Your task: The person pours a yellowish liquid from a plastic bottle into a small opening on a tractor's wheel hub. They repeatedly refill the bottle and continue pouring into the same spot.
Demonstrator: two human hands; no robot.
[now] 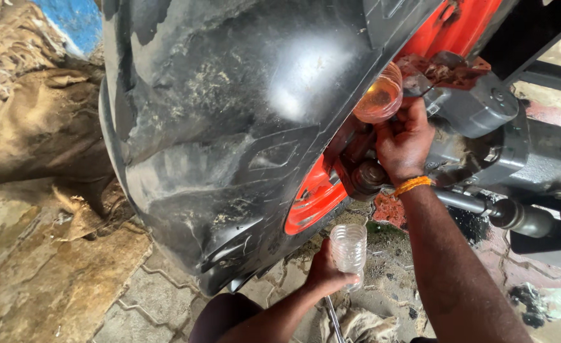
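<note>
My right hand (402,143) reaches up beside the axle housing and holds a clear plastic cup (378,96) with amber liquid, tilted against the orange hub. An orange band circles that wrist. Lower down, my left hand (328,273) grips an empty clear ribbed plastic bottle piece (349,249), held upright near the ground. A large black tractor tyre (229,127) on an orange rim (314,197) fills the middle of the view, just left of both hands.
The grey axle housing (484,121) and a steering rod (515,216) run off to the right. Paving blocks (153,298) with dark oil stains lie below. Burlap sacking (32,121) is piled at left. A metal tool (334,321) and a rag lie beneath my left hand.
</note>
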